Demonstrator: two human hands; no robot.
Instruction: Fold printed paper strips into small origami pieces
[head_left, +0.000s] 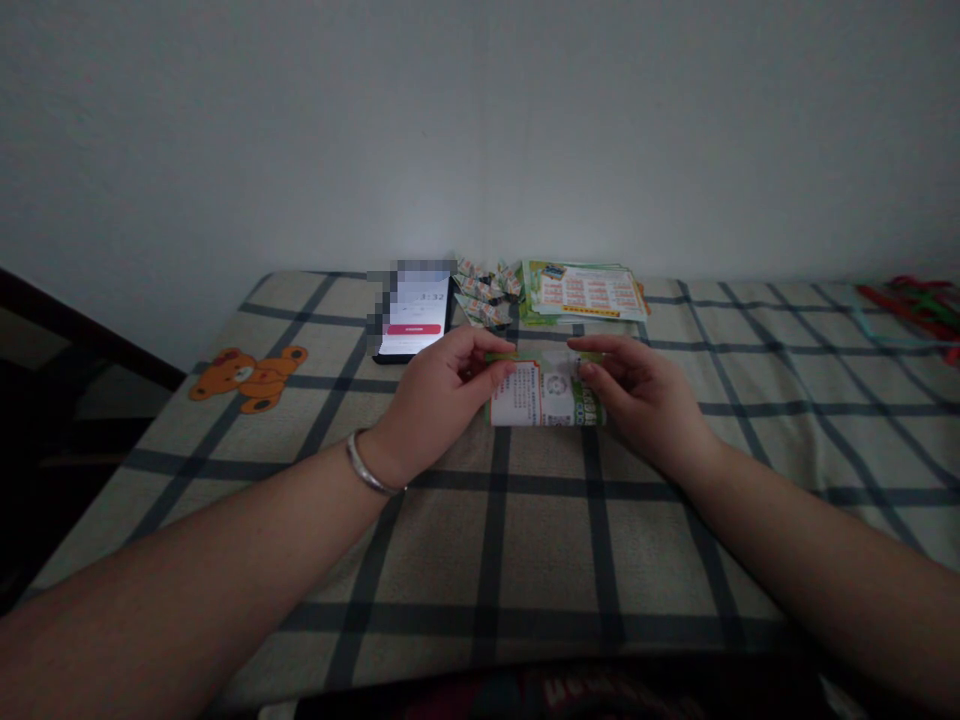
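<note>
The head camera looks from above the near edge of the table (540,560), facing forward and down across it to the far edge and the wall (480,130) behind. It sits near the left hand (442,380) and right hand (645,395), taking in the far left corner.

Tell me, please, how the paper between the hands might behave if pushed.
The paper looks thin, so it is probably light and may bend or crease easily. Its flat shape makes rolling unlikely.
</note>
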